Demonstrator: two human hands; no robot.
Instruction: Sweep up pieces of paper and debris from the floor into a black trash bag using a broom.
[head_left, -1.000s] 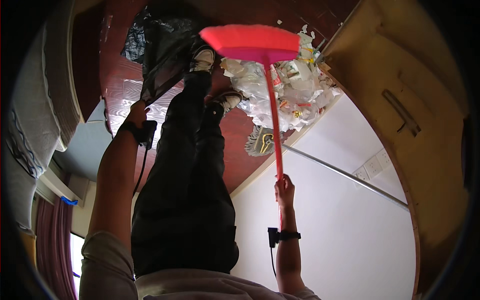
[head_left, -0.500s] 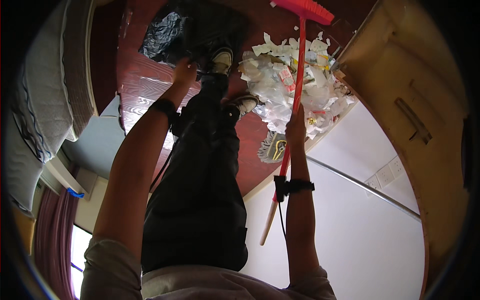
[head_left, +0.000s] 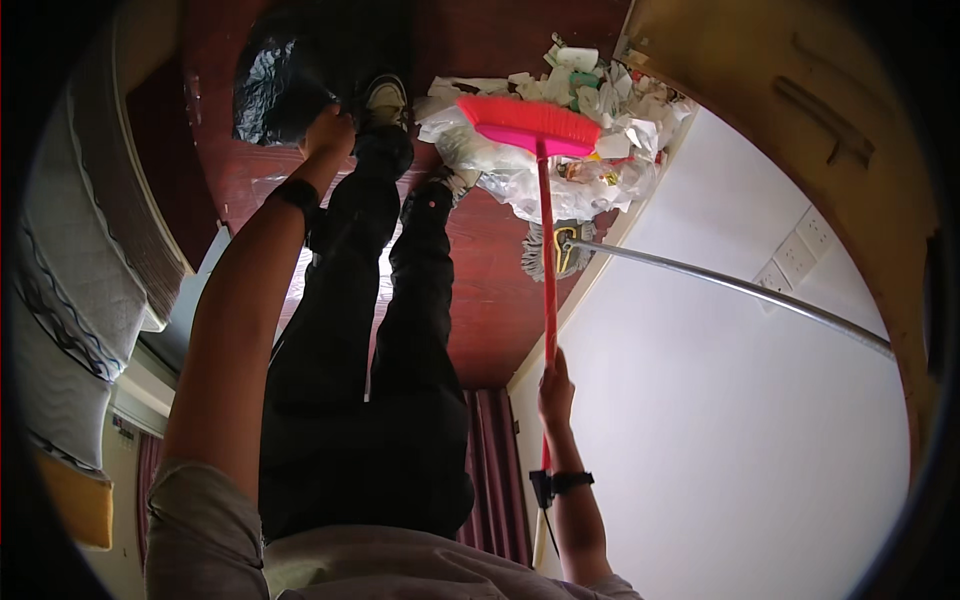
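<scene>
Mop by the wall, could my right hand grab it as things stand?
Probably not right now: your right hand is closed around the handle of the red broom, which crosses in front of the mop head in this view. The mop's metal pole looks uncovered, though.

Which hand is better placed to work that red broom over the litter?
Likely the right hand: it is closed around the red broom. The left hand is at the black bag, across the shoes from the litter pile.

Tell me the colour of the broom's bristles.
The bristles are bright red, seen best in the head camera's current view.
</scene>
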